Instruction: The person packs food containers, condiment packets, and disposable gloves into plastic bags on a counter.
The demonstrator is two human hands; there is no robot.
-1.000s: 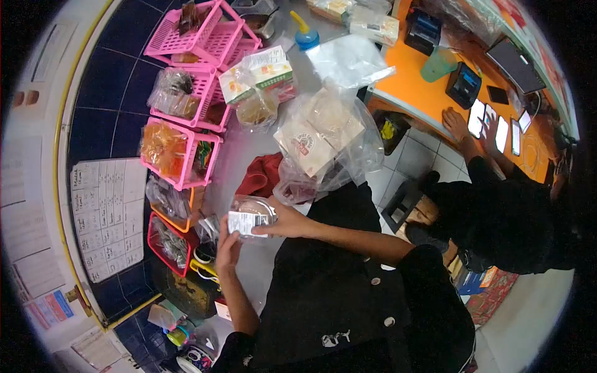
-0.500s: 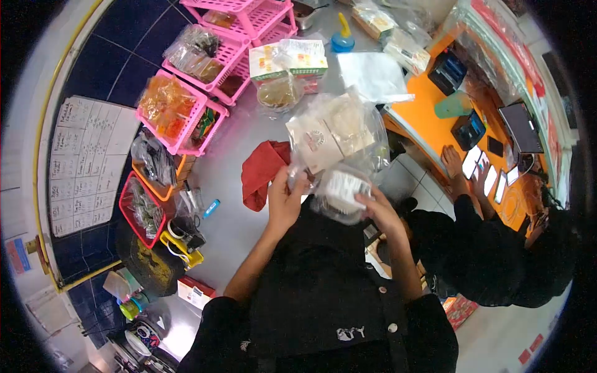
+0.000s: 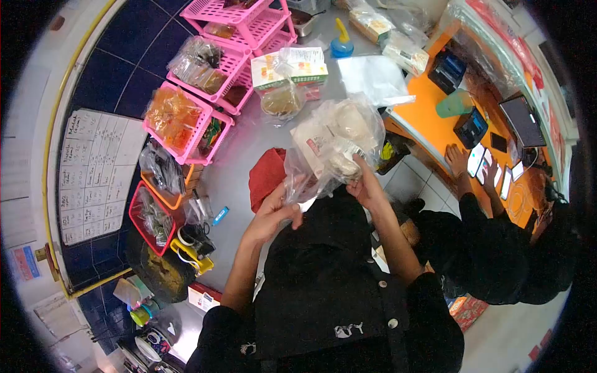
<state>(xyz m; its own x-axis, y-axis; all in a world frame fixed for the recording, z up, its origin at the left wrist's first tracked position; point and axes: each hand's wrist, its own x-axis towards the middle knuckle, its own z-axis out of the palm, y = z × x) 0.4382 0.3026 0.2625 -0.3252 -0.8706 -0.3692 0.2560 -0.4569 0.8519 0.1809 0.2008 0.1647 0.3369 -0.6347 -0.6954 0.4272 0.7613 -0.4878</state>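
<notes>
A clear plastic bag point(image 3: 311, 180) lies on the grey counter in front of me, with a brown paper packet point(image 3: 311, 146) and a round pale container point(image 3: 351, 121) inside. My left hand point(image 3: 270, 217) grips the near left edge of the bag, its fingertips partly behind the film. In my right hand point(image 3: 371, 189) is a clear plastic tub point(image 3: 344, 160) with a white printed label. The tub is at the bag's mouth, over the packet; how far inside it sits I cannot tell. A folded red cloth point(image 3: 267, 177) lies beside my left hand.
Pink racks point(image 3: 230, 65) with bagged food, a red basket point(image 3: 155, 217) and a blue marker point(image 3: 220, 216) are on the left. A carton point(image 3: 289, 68) and white plastic sheets point(image 3: 373, 81) lie beyond the bag. At right, a co-worker's hands point(image 3: 457, 160) are over phones on an orange desk point(image 3: 429, 102).
My right hand has carried the labelled tub forward to the bag. My left hand has shifted slightly down and now holds the bag's near edge.
</notes>
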